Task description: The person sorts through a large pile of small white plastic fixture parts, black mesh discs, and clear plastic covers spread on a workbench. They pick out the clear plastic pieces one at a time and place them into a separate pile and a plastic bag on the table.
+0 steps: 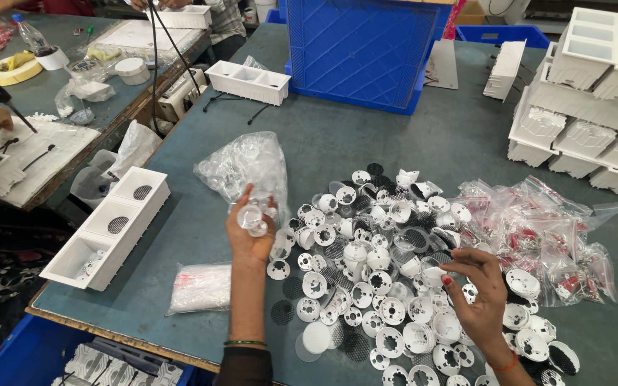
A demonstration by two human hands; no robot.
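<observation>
The left hand (pixel 250 227), at centre frame, grasps a small clear lens (pixel 252 216), palm up. The right hand (pixel 475 284), lower right, pinches a small clear piece (pixel 432 271) above the pile of white reflector cups (pixel 373 286). The grey-green table (pixel 366 139) also carries a white 3-cell housing (pixel 106 227) at left, a blue crate (pixel 360 50) at top, and stacked white housings (pixel 588 107) at upper right.
</observation>
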